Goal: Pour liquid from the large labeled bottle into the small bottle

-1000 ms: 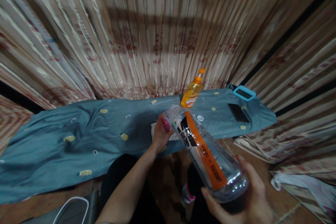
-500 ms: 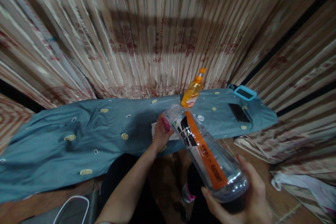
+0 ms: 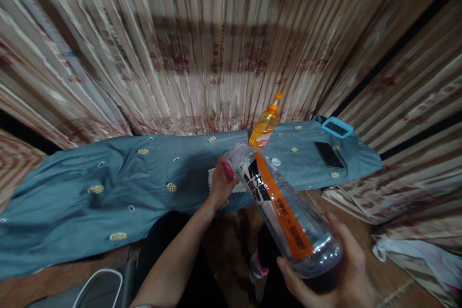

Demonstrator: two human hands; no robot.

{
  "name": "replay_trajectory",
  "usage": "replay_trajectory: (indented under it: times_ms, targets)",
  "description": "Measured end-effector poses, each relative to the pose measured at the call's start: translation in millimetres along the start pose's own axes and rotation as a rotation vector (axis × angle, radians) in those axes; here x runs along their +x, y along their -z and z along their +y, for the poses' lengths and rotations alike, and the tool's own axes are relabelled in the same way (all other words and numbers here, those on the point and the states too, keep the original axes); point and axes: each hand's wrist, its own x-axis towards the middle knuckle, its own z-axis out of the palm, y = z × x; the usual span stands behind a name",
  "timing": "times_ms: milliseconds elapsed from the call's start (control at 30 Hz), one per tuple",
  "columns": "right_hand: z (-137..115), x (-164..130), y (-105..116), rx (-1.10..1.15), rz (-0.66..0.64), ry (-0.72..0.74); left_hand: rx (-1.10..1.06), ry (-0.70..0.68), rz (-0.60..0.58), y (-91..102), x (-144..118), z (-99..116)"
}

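A large clear plastic bottle [image 3: 306, 219] with an orange, black and white label lies tilted across the middle, its neck to the upper left. My right hand [image 3: 335, 269] grips its base, thumb below and fingers around the far side. At the neck, my left hand [image 3: 219, 183] is closed on a small pink object [image 3: 228, 171], whose kind I cannot make out. The pink object is beside the bottle's neck; whether they touch is unclear. Under them, a white scalloped-edge cloth or paper [image 3: 238, 186] is partly covered. A white cap [image 3: 275, 162] lies just behind the bottle.
An orange pump bottle [image 3: 264, 127] stands at the back of the bench, which has a blue-green patterned cover [image 3: 144, 173]. To the right are a black phone [image 3: 328, 155] and a blue-framed digital clock [image 3: 337, 127]. Pleated curtains [image 3: 216, 48] hang close behind.
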Motion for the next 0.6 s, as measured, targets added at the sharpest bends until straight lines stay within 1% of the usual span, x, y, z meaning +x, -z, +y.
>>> replay_trajectory:
  times_ms: [167,467,533,600]
  targets:
    - [-0.1,1.0,1.2,-0.01,-0.005,0.001,-0.012,-0.013,0.002,0.7,0.2,2.9]
    - [6.9,2.9,1.0,-0.025,0.008,0.094,-0.013,-0.004,-0.008,-0.1,0.2,0.9]
    - [7.3,2.7,0.7,-0.028,-0.004,0.084,-0.008,-0.018,-0.01,0.2,0.3,0.5]
    - [5.6,2.6,0.8,-0.028,-0.008,0.043,-0.004,-0.019,-0.006,0.4,0.4,0.7]
